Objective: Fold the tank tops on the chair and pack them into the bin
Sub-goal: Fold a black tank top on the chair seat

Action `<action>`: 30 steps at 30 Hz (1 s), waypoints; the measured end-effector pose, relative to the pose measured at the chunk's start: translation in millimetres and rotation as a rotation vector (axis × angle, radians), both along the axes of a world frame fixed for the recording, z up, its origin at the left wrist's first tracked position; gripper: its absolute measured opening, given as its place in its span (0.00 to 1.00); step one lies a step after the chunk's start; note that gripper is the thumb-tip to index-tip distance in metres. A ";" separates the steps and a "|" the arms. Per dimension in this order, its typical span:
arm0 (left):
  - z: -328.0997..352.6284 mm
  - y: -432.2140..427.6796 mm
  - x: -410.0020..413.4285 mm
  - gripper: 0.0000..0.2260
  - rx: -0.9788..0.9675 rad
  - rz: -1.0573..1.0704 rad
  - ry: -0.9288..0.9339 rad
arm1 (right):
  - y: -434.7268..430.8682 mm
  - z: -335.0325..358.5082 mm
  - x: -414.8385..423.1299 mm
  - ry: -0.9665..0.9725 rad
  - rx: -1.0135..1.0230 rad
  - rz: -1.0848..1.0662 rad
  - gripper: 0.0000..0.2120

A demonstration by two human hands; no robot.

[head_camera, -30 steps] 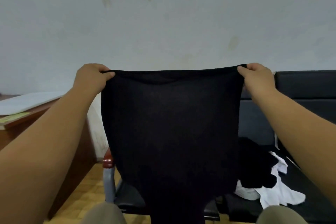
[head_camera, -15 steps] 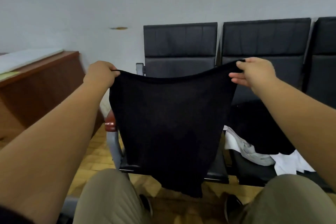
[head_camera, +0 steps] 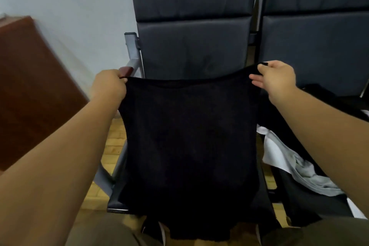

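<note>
A black tank top (head_camera: 189, 146) is spread wide over the seat of the left black chair (head_camera: 191, 46). My left hand (head_camera: 109, 84) grips its upper left corner. At the upper right corner my right hand (head_camera: 276, 78) pinches the edge, with the other fingers loosely extended. The garment's lower end hangs past the seat's front edge, between my knees. On the neighbouring seat at the right lies a pile of more tank tops (head_camera: 295, 158), black, white and grey. No bin is in view.
A second black chair (head_camera: 319, 46) stands to the right of the first. A brown wooden desk (head_camera: 30, 90) is at the left by the white wall. The chair's metal armrest (head_camera: 129, 66) with a red-brown cap sits beside my left hand. Yellow wood floor shows below.
My view has tilted downward. Both hands have lowered the black tank top from in front of the wall down onto the left chair's seat, still holding its top corners.
</note>
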State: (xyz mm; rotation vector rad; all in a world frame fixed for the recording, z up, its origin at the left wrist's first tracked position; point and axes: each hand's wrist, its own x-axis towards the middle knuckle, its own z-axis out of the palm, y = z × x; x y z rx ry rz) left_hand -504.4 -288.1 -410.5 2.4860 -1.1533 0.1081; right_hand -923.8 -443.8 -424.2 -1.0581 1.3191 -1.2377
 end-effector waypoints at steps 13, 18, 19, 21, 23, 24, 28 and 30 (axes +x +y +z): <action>-142.6 -109.7 24.9 0.13 0.160 -0.032 -0.066 | -97.8 -154.3 25.5 0.306 0.091 -0.065 0.06; -184.8 -126.6 36.1 0.12 0.080 0.032 0.138 | -106.3 -191.9 19.5 0.450 0.082 -0.123 0.09; -191.3 -127.0 36.6 0.12 0.058 0.035 0.168 | -107.8 -195.3 19.1 0.494 0.072 -0.114 0.10; -201.2 -127.0 35.4 0.11 0.004 0.048 0.218 | -113.0 -198.5 18.5 0.555 0.053 -0.102 0.11; -207.3 -128.0 37.4 0.12 -0.044 0.065 0.252 | -117.6 -199.4 18.8 0.588 0.059 -0.082 0.10; -208.3 -128.9 38.3 0.13 -0.052 0.075 0.269 | -119.3 -200.5 19.3 0.592 0.070 -0.074 0.10; -206.6 -128.9 36.7 0.20 -0.050 0.110 0.283 | -113.3 -200.9 23.0 0.633 0.053 -0.040 0.12; -204.7 -124.0 35.5 0.25 0.018 0.094 0.244 | -107.5 -198.3 23.3 0.707 0.033 -0.015 0.15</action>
